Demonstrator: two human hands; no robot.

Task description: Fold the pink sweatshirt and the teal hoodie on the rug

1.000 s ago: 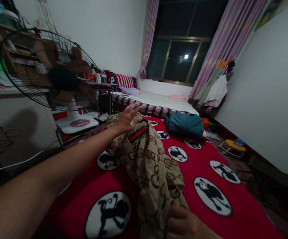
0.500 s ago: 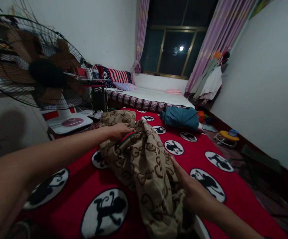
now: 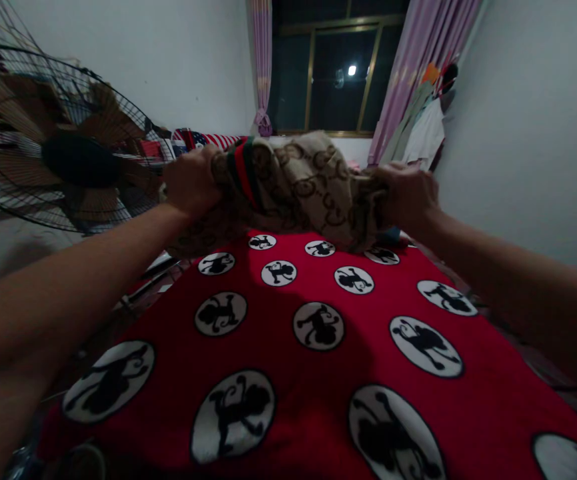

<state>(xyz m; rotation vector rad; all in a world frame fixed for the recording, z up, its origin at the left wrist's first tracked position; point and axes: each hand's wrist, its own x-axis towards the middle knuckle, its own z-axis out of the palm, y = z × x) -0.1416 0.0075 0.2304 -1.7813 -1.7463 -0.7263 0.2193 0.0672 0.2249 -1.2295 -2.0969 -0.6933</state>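
Note:
A tan garment (image 3: 313, 190) with brown letter-like figures and a green-and-red stripe hangs bunched in the air above the bed. My left hand (image 3: 192, 183) is closed around its left end, beside the stripe. At the opposite end my right hand (image 3: 408, 193) grips the cloth in a fist. The fabric is stretched between both fists, slightly blurred, and its exact cut cannot be made out. Below it spreads a red blanket (image 3: 278, 360) with white circles and black monkey figures.
A large fan (image 3: 83, 157) stands close on the left. Purple curtains (image 3: 408, 73) flank a dark window (image 3: 341, 80) at the back. Clothes (image 3: 426, 130) hang by the right wall. Part of a blue-green cloth (image 3: 391, 235) shows behind the garment.
The garment has gone from lying on the blanket to being held up off it. Both hands have risen and moved apart, now closed on its two ends.

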